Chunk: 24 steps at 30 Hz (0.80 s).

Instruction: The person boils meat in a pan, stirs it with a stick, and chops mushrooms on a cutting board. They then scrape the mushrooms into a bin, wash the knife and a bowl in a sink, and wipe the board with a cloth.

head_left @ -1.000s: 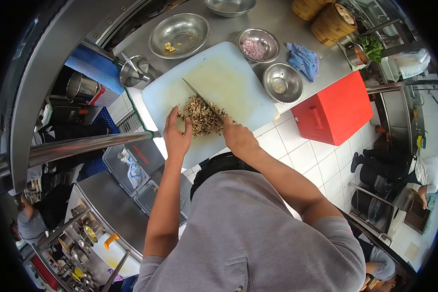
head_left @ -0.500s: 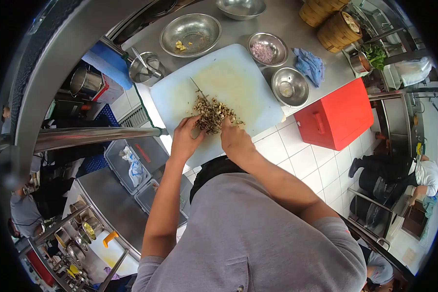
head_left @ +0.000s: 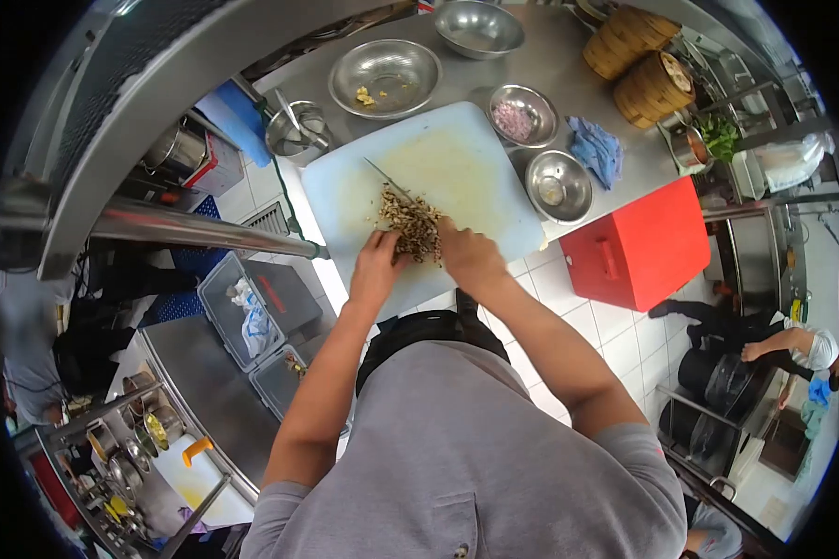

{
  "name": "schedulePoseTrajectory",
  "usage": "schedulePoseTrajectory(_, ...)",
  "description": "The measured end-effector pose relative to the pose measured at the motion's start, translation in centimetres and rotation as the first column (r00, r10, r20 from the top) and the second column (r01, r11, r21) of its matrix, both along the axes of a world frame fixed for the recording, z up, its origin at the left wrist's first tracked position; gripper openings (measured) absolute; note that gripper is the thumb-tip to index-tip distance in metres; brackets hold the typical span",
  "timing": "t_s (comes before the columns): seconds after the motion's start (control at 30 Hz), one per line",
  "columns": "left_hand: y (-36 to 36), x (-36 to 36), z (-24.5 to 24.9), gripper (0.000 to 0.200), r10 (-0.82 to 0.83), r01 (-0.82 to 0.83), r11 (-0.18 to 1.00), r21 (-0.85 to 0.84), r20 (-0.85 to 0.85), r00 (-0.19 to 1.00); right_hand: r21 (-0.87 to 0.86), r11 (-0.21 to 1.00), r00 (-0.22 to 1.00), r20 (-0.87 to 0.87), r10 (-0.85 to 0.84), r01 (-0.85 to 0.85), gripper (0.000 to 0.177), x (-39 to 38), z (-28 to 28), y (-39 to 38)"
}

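Observation:
A heap of finely chopped brown food (head_left: 412, 226), perhaps mushrooms, lies on the white cutting board (head_left: 480, 191). Out of its far side sticks the narrow blade of a knife (head_left: 388, 177), slanting up and to the left. My right hand (head_left: 473, 256) is closed at the near right of the heap, around the knife's handle end, which the fingers hide. At the heap's near left edge, my left hand (head_left: 378, 268) touches the pieces with bent fingers, its thumb apart from them.
Beyond the board stand a perforated bowl (head_left: 385, 58) with yellow bits, a bowl of pink chopped pieces (head_left: 529, 104) and a small steel bowl (head_left: 558, 188). A blue cloth (head_left: 595, 149) lies to their right. A red box (head_left: 636, 244) stands below the counter. Other people work nearby.
The view has shifted, so the board sits lower and further right. My left hand has closed in on the heap, the blade has tilted, and the heap looks narrower.

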State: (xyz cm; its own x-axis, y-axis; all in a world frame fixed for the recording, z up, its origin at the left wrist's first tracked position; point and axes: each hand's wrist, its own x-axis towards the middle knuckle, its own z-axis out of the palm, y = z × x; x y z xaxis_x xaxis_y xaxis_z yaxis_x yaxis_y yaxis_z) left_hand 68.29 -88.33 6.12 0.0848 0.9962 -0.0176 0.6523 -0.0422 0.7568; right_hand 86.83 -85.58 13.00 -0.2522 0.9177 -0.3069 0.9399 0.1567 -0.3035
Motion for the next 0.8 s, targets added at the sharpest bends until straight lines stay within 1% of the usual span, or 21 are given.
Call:
schedulePoseTrajectory(0.03, 0.1, 0.6, -0.5, 0.042, 0.008, -0.007, 0.995, 0.098, -0.013, 1.000, -0.034, 0.999, 0.999, 0.029, 0.021, -0.020, 0.011, 0.8, 1.1, 0.1)
schedulePoseTrajectory(0.07, 0.1, 1.0, -0.3, 0.042, 0.025, -0.022, 0.995, 0.096, -0.024, 0.999, -0.067, 0.997, 0.997, 0.060, 0.043, -0.039, 0.010, 1.4, 1.7, 0.3)
schedulePoseTrajectory(0.13, 0.1, 1.9, 0.1, 0.041, 0.056, -0.052, 0.994, 0.097, -0.041, 0.998, -0.056, 0.997, 0.996, 0.066, 0.054, -0.050, 0.011, 1.9, -0.8, 0.4)
schedulePoseTrajectory(0.17, -0.2, 2.1, 0.5, 0.039, 0.077, -0.082, 0.992, 0.096, 0.052, 0.996, -0.065, 0.997, 0.996, 0.079, 0.046, -0.041, 0.011, 1.5, -1.0, 0.5)
schedulePoseTrajectory(0.23, 0.3, 1.7, 0.2, 0.038, 0.079, -0.086, 0.980, 0.180, 0.047, 0.996, -0.075, 0.995, 0.994, 0.084, 0.070, -0.064, 0.013, 1.6, -1.0, 1.5)
schedulePoseTrajectory(0.27, -0.5, 1.4, 0.0, 0.038, 0.074, -0.080, 0.976, 0.201, 0.038, 0.997, -0.087, 0.994, 0.995, 0.078, 0.068, -0.061, 0.015, 1.6, -0.1, 0.6)
schedulePoseTrajectory(0.33, -0.6, 0.6, 1.3, 0.040, 0.080, -0.075, 0.987, 0.142, -0.028, 0.996, -0.080, 0.996, 0.997, 0.059, 0.054, -0.049, 0.017, 1.5, 1.3, -0.1)
schedulePoseTrajectory(0.37, -0.3, 0.3, 1.9, 0.041, 0.081, -0.074, 0.991, 0.115, -0.058, 0.995, -0.075, 0.997, 0.999, 0.042, 0.034, -0.031, 0.018, 1.4, 0.0, -0.2)
schedulePoseTrajectory(0.4, 0.0, 0.1, 1.9, 0.042, 0.104, -0.096, 0.989, 0.115, -0.064, 0.993, -0.073, 0.997, 1.000, 0.028, 0.013, -0.011, 0.019, 1.4, -2.7, -0.4)
schedulePoseTrajectory(0.43, 0.3, 0.0, 1.6, 0.042, 0.124, -0.116, 0.987, 0.113, -0.069, 0.990, -0.074, 0.997, 1.000, 0.015, -0.011, 0.012, 0.020, 1.4, -4.0, -0.4)
schedulePoseTrajectory(0.5, 1.8, -0.2, 1.7, 0.044, 0.183, -0.172, 0.973, 0.157, -0.059, 0.981, -0.022, 0.998, 0.998, 0.020, 0.053, -0.052, 0.020, 1.7, -3.6, 1.3)
schedulePoseTrajectory(0.57, 2.5, -0.4, 1.8, 0.045, 0.219, -0.207, 0.955, 0.211, -0.035, 0.975, -0.010, 0.997, 0.996, 0.033, 0.079, -0.079, 0.019, 2.2, -2.6, 1.0)
schedulePoseTrajectory(0.63, 4.2, -0.5, 0.9, 0.046, 0.209, -0.179, 0.940, 0.289, -0.077, 0.975, 0.018, 0.995, 0.993, 0.065, 0.101, -0.102, 0.018, 2.7, -0.3, 1.7)
schedulePoseTrajectory(0.67, 4.6, -0.4, 0.7, 0.047, 0.207, -0.167, 0.933, 0.319, -0.095, 0.974, 0.041, 0.997, 0.996, 0.063, 0.065, -0.068, 0.017, 3.2, -0.3, 1.8)
schedulePoseTrajectory(0.77, 5.8, -0.6, 0.4, 0.043, -0.001, 0.033, 0.987, 0.160, -0.200, 0.980, 0.085, 0.996, 0.997, 0.067, -0.029, 0.023, 0.016, 4.5, -2.2, 1.3)
schedulePoseTrajectory(0.8, 5.8, -0.5, 0.7, 0.042, -0.059, 0.079, 0.991, 0.109, -0.173, 0.983, 0.088, 0.995, 0.996, 0.072, -0.055, 0.048, 0.016, 4.7, -3.3, 0.9)
